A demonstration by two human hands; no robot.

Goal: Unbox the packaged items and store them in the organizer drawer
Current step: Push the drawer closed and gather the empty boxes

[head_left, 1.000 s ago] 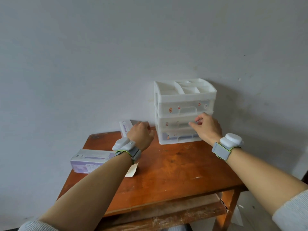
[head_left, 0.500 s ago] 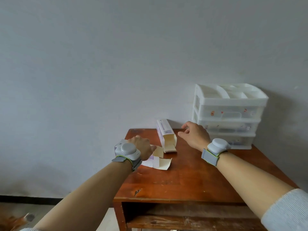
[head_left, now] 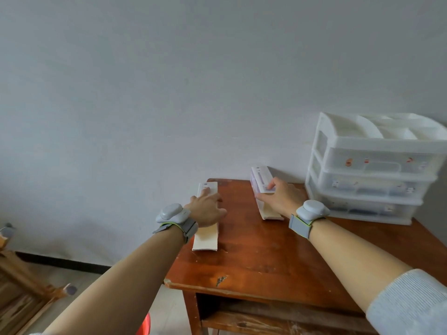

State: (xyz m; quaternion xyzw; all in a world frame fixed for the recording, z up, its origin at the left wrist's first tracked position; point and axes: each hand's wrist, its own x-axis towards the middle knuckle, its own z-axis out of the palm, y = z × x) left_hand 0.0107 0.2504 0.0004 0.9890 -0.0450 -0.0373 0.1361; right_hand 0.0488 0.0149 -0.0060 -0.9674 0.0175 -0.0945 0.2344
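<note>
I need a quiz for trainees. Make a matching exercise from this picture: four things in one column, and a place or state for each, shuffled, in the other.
Things:
1 left box
2 right box
3 organizer
4 table

Places or states:
A under the right hand
B drawers all shut
C under the left hand
D chipped near the front edge

Pairs: 1-C, 2-A, 3-B, 4-D.

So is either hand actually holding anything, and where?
Unclear: left hand rests flat on left box, mid-length; right hand covers right box near its open end.
</note>
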